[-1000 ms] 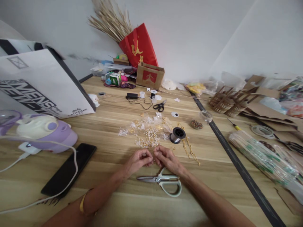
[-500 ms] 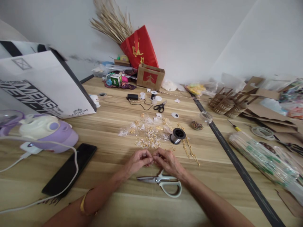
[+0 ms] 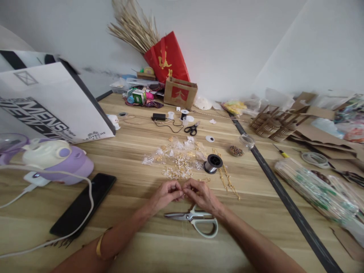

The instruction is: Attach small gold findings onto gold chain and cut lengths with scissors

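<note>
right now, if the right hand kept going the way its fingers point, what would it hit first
The right hand points leftward, so it would most likely meet the left hand first; their fingertips seem to pinch a tiny piece between them.

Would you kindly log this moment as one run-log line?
left hand: fingers pinched against right hand | held: too small to tell | scissors: on table beside wrists

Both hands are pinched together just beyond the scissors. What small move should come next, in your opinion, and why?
Probably a slight push of the right hand against the left hand, without lifting. Their fingertips meet low over the table on something too small to see, so reaching for the scissors or the gold findings seems premature.
</note>
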The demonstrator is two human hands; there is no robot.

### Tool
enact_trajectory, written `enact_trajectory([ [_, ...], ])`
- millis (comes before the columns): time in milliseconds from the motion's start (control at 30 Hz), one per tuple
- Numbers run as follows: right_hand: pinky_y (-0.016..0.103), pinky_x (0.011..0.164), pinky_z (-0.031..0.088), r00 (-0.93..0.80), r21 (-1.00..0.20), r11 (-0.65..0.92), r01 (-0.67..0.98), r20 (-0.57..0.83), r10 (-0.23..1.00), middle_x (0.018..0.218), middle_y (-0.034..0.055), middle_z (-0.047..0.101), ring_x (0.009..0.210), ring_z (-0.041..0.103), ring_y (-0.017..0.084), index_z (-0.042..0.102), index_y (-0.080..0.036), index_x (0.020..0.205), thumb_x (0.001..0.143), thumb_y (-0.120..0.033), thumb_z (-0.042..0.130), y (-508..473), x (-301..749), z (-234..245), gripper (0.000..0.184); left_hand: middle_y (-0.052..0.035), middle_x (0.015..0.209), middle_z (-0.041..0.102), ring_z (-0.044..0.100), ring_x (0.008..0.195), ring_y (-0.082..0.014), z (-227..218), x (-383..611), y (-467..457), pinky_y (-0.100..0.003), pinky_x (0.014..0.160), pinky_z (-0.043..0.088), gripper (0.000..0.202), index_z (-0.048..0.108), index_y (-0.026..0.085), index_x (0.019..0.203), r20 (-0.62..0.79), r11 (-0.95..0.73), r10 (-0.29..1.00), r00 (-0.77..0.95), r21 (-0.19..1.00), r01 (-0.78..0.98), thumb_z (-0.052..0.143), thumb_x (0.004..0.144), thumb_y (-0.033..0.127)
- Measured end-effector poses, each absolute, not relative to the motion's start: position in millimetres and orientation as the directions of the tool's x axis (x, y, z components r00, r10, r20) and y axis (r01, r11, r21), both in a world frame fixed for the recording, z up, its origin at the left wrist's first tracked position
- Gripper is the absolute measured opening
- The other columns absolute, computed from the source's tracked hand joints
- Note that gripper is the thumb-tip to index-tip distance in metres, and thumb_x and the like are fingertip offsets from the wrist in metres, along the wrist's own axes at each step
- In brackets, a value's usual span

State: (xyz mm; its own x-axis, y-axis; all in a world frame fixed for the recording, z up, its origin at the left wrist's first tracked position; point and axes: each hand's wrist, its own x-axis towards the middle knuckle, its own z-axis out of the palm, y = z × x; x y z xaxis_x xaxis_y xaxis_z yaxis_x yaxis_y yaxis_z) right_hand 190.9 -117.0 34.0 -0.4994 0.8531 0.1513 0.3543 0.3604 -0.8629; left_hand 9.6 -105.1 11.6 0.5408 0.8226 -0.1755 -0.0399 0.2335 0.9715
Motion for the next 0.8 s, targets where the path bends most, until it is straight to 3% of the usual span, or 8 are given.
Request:
enact_trajectory([
  [433,0.021,0.049,0.028,-0.481,-0.974,0.141,0.175,0.04,0.876,0.061,-0.0033,0.044,0.053,0.037,0.009,0.049,-0.017,0.079,0.09,-0.045,0.044,-121.6,186.0,33.5,0.031,0.0013,0.064,0.054,0.049,0.059,-0.0102,11.5,10.0,-104.4,-0.024,0.058,0.039,0.033,0.053,0.014,0.072,-0.136,0.211,0.804,0.579,0.975,-0.064,0.068,0.07,0.043],
  [800,0.021,0.049,0.025,-0.497,-0.994,0.057,0.092,0.004,0.868,0.06,-0.0042,0.039,0.053,0.032,0.009,0.048,-0.017,0.077,0.087,-0.049,0.048,-121.6,183.7,34.5,0.034,0.0031,0.06,0.051,0.047,0.056,-0.0094,9.2,10.8,-105.3,-0.022,0.055,0.037,0.032,0.052,0.014,0.07,-0.109,0.187,0.811,0.575,0.979,-0.079,0.066,0.071,0.043],
])
